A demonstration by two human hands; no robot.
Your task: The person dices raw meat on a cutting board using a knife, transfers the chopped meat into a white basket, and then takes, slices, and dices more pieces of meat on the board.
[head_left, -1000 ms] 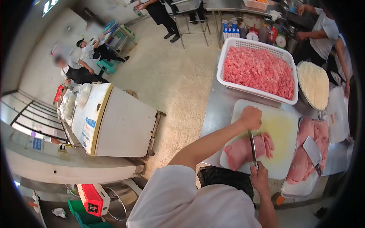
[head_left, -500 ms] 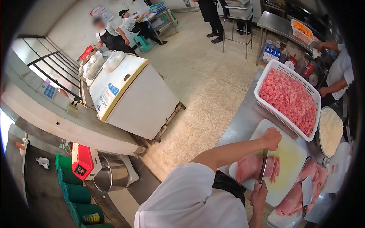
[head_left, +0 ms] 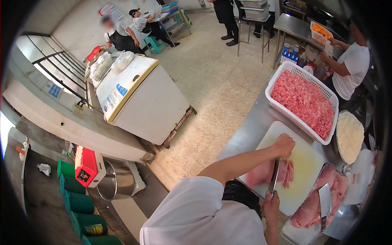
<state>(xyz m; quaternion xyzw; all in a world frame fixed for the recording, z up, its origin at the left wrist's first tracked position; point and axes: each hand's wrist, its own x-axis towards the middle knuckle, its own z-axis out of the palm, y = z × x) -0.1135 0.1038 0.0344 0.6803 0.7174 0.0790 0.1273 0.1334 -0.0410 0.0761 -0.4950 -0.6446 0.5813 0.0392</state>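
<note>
Meat slab (head_left: 260,173): between our two hands, long axis crosswise to the blade. Knife (head_left: 275,175): across the slab. Right hand (head_left: 270,204): wrapped round its near end. Left hand (head_left: 284,145): curled at its far end; we cannot tell its grip.

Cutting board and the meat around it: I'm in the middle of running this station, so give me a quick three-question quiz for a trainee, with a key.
1. Multiple choice. Where does the cleaver rest?
A) on the floor
B) on the raw meat in the tray
C) inside a green bin

2. True or false: the right hand holds the handle of the knife, whose blade is over the cutting board.

3. Fill in the word: the pink chopped meat is piled in a white ___ with holes in its sides.

Key: 1. B; 2. True; 3. basket
</note>
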